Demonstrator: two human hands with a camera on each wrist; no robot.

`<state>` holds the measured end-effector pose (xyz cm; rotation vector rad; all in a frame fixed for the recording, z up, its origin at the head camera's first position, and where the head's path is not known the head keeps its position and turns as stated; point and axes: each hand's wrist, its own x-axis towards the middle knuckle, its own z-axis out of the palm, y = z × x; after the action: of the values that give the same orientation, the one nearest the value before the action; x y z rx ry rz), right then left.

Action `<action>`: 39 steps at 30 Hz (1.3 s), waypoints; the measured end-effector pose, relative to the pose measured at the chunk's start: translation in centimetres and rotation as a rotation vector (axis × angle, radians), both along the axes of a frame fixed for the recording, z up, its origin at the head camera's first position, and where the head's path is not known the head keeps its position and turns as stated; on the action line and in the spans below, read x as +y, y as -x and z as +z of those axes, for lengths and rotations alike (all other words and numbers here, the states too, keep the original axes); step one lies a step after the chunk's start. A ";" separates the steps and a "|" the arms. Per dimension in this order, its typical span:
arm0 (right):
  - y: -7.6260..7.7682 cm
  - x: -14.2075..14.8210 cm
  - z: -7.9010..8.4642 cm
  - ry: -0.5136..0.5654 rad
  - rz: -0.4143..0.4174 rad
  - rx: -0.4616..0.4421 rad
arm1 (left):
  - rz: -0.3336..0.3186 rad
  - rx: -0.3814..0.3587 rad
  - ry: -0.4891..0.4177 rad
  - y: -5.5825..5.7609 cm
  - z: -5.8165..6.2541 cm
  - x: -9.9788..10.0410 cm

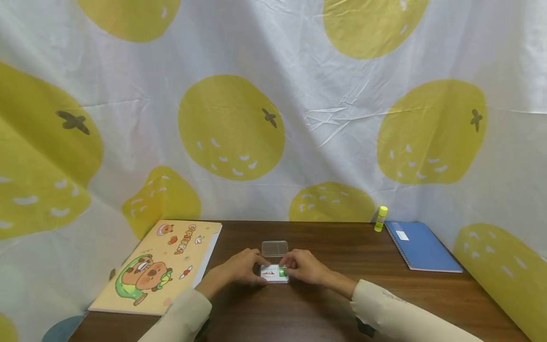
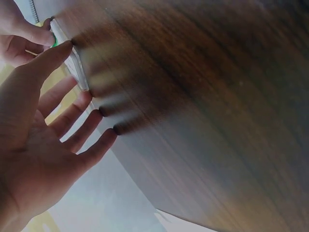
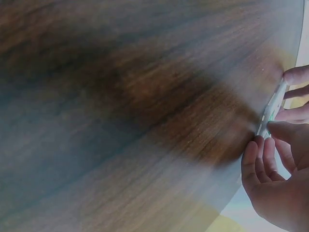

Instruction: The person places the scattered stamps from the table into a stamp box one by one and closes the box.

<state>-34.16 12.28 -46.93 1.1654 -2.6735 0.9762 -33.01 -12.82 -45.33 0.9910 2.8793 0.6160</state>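
A small flat plastic case [image 1: 273, 280] lies on the table, showing a white face with red print and a green item [image 1: 283, 271] at its right end. My left hand [image 1: 244, 267] holds the left end of the case, thumb at the near edge. In the left wrist view the other fingers of that hand [image 2: 53, 121] spread toward the table. With thumb and fingertips, my right hand [image 1: 304, 267] pinches at the green item, covering part of it. The case [image 3: 271, 107] appears edge-on in the right wrist view. Just behind it lies a clear plastic lid [image 1: 275, 248].
A capybara-print folder [image 1: 171, 266] lies on the left of the dark wooden table [image 1: 273, 318]. At the back right are a yellow glue stick [image 1: 381, 219], upright, and a blue spiral notebook [image 1: 423, 247]. A fruit-print curtain [image 1: 333, 142] surrounds the table.
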 end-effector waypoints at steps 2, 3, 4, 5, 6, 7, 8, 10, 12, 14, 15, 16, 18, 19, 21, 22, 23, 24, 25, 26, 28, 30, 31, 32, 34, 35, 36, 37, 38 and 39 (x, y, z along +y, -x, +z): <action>0.0 -0.1 0.0 -0.009 -0.004 -0.006 | 0.002 0.000 0.001 0.0 0.0 0.0; 0.0 -0.1 0.0 -0.013 -0.006 -0.008 | 0.003 0.000 0.001 0.0 0.0 0.0; 0.0 -0.1 0.0 -0.015 -0.008 -0.011 | 0.003 -0.001 0.001 0.0 0.0 0.0; 0.0 -0.1 0.0 -0.017 -0.009 -0.013 | 0.004 -0.001 0.002 0.0 -0.1 0.0; 0.0 -0.2 0.0 -0.019 -0.010 -0.018 | 0.003 -0.001 0.002 0.1 -0.1 0.0; 0.0 -0.2 0.0 -0.020 -0.009 -0.019 | 0.004 0.000 0.003 0.1 -0.1 0.0; 0.0 -0.2 0.0 -0.020 -0.009 -0.020 | 0.004 0.000 0.003 0.1 -0.1 0.0; -0.1 -0.2 0.0 -0.022 -0.007 -0.019 | 0.001 0.004 0.005 0.1 -0.2 0.0; -0.1 -0.1 0.1 -0.025 -0.007 -0.018 | -0.006 0.012 0.004 0.1 -0.2 0.0; -0.2 -0.1 0.1 -0.026 -0.008 -0.018 | -0.010 0.017 0.004 0.1 -0.1 0.0; -0.3 -0.1 0.2 -0.025 -0.007 -0.017 | -0.014 0.018 0.001 0.1 -0.1 -0.1; -0.3 -0.1 0.2 -0.025 -0.005 -0.015 | -0.018 0.019 0.000 0.2 -0.1 -0.1; -0.4 0.0 0.2 -0.023 -0.003 -0.015 | -0.023 0.016 -0.003 0.2 -0.1 -0.1; -0.4 0.0 0.2 -0.023 -0.002 -0.014 | -0.023 0.013 -0.001 0.2 -0.1 -0.1; -0.4 0.0 0.2 -0.024 -0.001 -0.012 | -0.024 0.009 0.005 0.2 -0.2 -0.2; -0.4 0.0 0.2 -0.024 0.001 -0.010 | -0.025 0.009 0.008 0.2 -0.2 -0.2; -0.4 0.0 0.1 -0.026 -0.004 -0.013 | -0.024 0.008 0.012 0.2 -0.2 -0.3; -0.4 0.0 0.1 -0.028 -0.007 -0.014 | -0.023 0.008 0.015 0.2 -0.2 -0.3; -0.4 0.0 0.0 -0.029 -0.009 -0.015 | -0.023 0.009 0.020 0.2 -0.3 -0.3; -0.4 0.0 0.0 -0.030 -0.011 -0.015 | -0.024 0.011 0.023 0.2 -0.4 -0.4; -0.3 0.0 -0.2 -0.024 -0.008 -0.009 | -0.028 0.010 0.019 0.2 -0.4 -0.5; -0.3 0.1 -0.3 -0.023 -0.012 -0.011 | -0.035 0.001 0.005 0.3 -0.5 -0.5; -0.2 0.1 -0.3 -0.021 -0.011 -0.011 | -0.039 -0.005 -0.008 0.3 -0.5 -0.6; -0.2 0.1 -0.3 -0.017 -0.010 -0.007 | -0.038 -0.015 -0.020 0.3 -0.5 -0.6; 0.0 0.2 -0.3 -0.014 -0.012 -0.006 | -0.035 -0.035 -0.050 0.6 -0.6 -0.8; 0.0 0.3 -0.3 -0.014 -0.014 -0.009 | -0.033 -0.045 -0.065 0.7 -0.7 -0.9; 0.0 0.3 -0.3 -0.010 -0.013 -0.006 | -0.029 -0.056 -0.080 0.8 -0.8 -1.0; 0.1 0.4 -0.3 -0.009 -0.013 -0.006 | -0.025 -0.064 -0.096 0.9 -1.0 -1.2; 0.1 0.5 -0.3 -0.007 -0.013 -0.008 | -0.023 -0.067 -0.105 1.0 -1.1 -1.4; 0.0 0.6 -0.3 -0.008 -0.013 -0.014 | -0.028 -0.066 -0.116 1.0 -1.2 -1.6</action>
<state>-34.21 12.92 -47.23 1.1452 -2.6944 0.9763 -34.04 -14.39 -46.54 1.0020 2.7956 0.8067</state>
